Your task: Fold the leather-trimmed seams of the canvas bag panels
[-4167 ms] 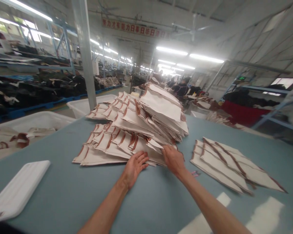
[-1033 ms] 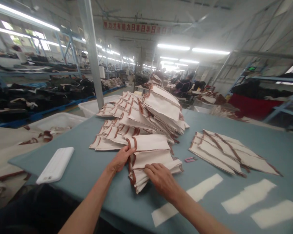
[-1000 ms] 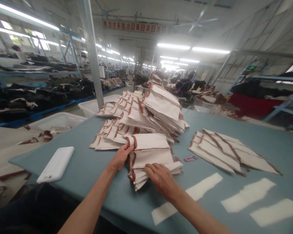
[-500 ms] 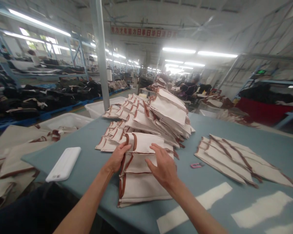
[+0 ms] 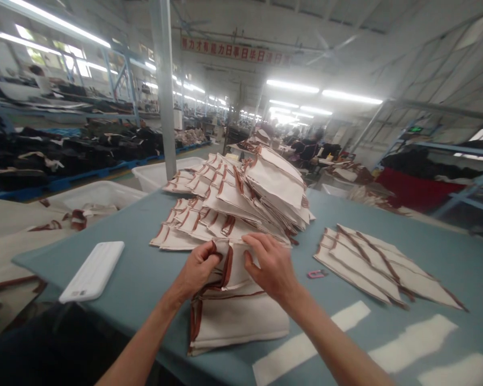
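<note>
A cream fabric piece with brown edging (image 5: 238,264) is raised between my hands, its upper edge lifted. My left hand (image 5: 199,268) pinches its upper left corner between thumb and fingers. Closed over the upper right part of the same piece is my right hand (image 5: 271,262), thumb in front and fingers on top. Beneath and nearer to me, another cream layer (image 5: 241,319) lies on the blue-green table (image 5: 145,284). A large heap of similar cream pieces (image 5: 273,177) stands just behind.
On the left lies a white phone (image 5: 93,271). Pink snips (image 5: 316,274) and more cream pieces (image 5: 378,262) are on the right, with pale strips (image 5: 306,343) nearer. White bins (image 5: 100,195) stand beyond the left edge, beside a metal post (image 5: 167,96).
The top of the fabric piece has been lifted and folded up. My left hand now pinches its corner, and my right hand has closed on its upper edge. The view has shifted slightly.
</note>
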`<state>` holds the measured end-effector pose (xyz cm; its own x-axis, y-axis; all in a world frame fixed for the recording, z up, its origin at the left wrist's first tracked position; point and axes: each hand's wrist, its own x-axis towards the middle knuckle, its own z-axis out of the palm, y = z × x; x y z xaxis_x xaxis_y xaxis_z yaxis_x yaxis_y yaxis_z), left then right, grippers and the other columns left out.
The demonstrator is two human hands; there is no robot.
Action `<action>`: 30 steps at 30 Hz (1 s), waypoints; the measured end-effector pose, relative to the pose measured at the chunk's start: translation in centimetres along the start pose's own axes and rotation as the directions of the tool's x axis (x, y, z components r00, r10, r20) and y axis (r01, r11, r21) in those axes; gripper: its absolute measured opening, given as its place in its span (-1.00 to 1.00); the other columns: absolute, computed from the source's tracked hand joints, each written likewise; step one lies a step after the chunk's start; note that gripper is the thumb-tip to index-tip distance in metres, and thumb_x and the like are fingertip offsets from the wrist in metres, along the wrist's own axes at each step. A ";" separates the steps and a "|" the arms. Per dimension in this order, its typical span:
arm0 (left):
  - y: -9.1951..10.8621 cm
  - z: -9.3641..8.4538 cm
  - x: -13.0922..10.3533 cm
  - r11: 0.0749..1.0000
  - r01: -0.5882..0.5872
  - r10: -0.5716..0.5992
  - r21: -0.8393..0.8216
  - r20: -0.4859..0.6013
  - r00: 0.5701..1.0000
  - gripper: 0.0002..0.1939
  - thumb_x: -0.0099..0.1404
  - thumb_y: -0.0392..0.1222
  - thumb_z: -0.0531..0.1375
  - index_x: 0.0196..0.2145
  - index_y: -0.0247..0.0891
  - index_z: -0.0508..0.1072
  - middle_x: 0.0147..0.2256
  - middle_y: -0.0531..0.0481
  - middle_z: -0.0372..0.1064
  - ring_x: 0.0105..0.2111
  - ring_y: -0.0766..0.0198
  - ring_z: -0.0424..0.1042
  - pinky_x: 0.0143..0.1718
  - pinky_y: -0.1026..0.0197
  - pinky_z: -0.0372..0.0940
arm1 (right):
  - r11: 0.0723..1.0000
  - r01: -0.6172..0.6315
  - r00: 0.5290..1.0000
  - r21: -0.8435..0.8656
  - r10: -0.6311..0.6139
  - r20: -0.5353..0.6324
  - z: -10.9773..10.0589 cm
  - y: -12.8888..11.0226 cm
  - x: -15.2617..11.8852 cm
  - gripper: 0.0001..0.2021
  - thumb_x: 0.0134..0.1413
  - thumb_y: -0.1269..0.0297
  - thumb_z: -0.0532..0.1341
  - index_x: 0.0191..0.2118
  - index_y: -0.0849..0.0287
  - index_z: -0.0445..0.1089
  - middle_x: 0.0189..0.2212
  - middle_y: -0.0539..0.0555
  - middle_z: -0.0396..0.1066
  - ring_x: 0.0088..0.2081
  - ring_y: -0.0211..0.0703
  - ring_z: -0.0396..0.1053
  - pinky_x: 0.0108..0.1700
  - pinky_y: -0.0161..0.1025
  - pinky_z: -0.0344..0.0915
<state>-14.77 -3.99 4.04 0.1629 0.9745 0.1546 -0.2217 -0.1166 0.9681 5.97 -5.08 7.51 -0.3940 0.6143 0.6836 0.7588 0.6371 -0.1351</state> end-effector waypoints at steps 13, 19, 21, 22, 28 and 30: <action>1.9 2.9 -1.5 0.966 -0.085 0.050 0.244 0.143 0.988 -0.77 0.22 -0.10 0.23 -0.28 -0.30 0.59 -0.38 0.01 0.55 -0.33 0.13 0.48 -0.27 0.22 0.37 | 0.773 -0.632 0.774 0.051 0.627 0.090 -1.6 -4.8 -1.9 -0.91 0.09 0.34 0.17 -0.25 0.09 0.37 -0.39 -0.01 0.51 -0.38 -0.10 0.45 -0.35 -0.24 0.17; 0.7 3.7 -1.2 0.863 -0.116 0.146 0.492 -0.023 0.989 -0.80 0.26 -0.23 0.13 -0.28 -0.27 0.56 -0.45 0.08 0.44 -0.43 0.26 0.37 -0.35 0.26 0.24 | 0.768 -0.637 0.770 0.062 0.637 0.025 -4.2 -1.3 -1.1 -0.90 0.03 0.34 0.11 -0.33 0.08 0.36 -0.49 -0.03 0.45 -0.41 -0.10 0.40 -0.35 -0.25 0.16; 0.7 4.3 -0.8 0.815 -0.097 0.172 0.571 -0.078 0.982 -0.83 0.32 -0.26 0.14 -0.25 -0.27 0.55 -0.46 0.09 0.42 -0.44 0.26 0.37 -0.33 0.23 0.26 | 0.779 -0.625 0.780 0.055 0.626 -0.002 -5.0 -0.8 -0.3 -0.91 0.01 0.33 0.11 -0.34 0.08 0.36 -0.49 -0.03 0.45 -0.42 -0.10 0.39 -0.34 -0.24 0.16; 0.8 4.6 -0.5 0.790 -0.083 0.182 0.608 -0.102 0.978 -0.86 0.36 -0.25 0.17 -0.24 -0.27 0.54 -0.45 0.09 0.42 -0.43 0.26 0.39 -0.31 0.21 0.29 | 0.786 -0.617 0.786 0.047 0.618 -0.016 -5.4 -0.8 0.1 -0.91 0.00 0.33 0.11 -0.35 0.09 0.35 -0.49 -0.03 0.44 -0.41 -0.10 0.39 -0.33 -0.24 0.16; 0.9 3.6 2.3 0.680 0.031 0.169 0.733 -0.197 0.966 -0.75 0.45 -0.09 0.27 -0.04 -0.29 0.51 -0.07 -0.09 0.51 -0.12 0.12 0.53 -0.06 -0.02 0.46 | 0.814 -0.581 0.812 -0.025 0.576 -0.093 -8.9 -0.5 2.4 -0.90 -0.07 0.35 0.16 -0.36 0.07 0.36 -0.50 -0.04 0.40 -0.44 -0.11 0.31 -0.36 -0.23 0.08; 0.2 1.6 3.5 0.674 0.106 0.140 0.732 -0.266 0.954 -0.69 0.46 -0.09 0.26 0.07 -0.28 0.48 0.03 -0.13 0.48 -0.05 0.07 0.53 -0.04 -0.06 0.48 | 0.797 -0.602 0.793 -0.044 0.590 -0.149 -10.9 0.4 2.9 -0.92 -0.09 0.35 0.16 -0.38 0.07 0.34 -0.53 -0.05 0.36 -0.46 -0.12 0.27 -0.37 -0.22 0.06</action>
<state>-12.76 -0.94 5.09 -0.1318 0.9642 0.2302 0.5712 -0.1159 0.8126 10.75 -8.13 17.25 0.2130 0.7939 0.5696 0.8651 0.1178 -0.4876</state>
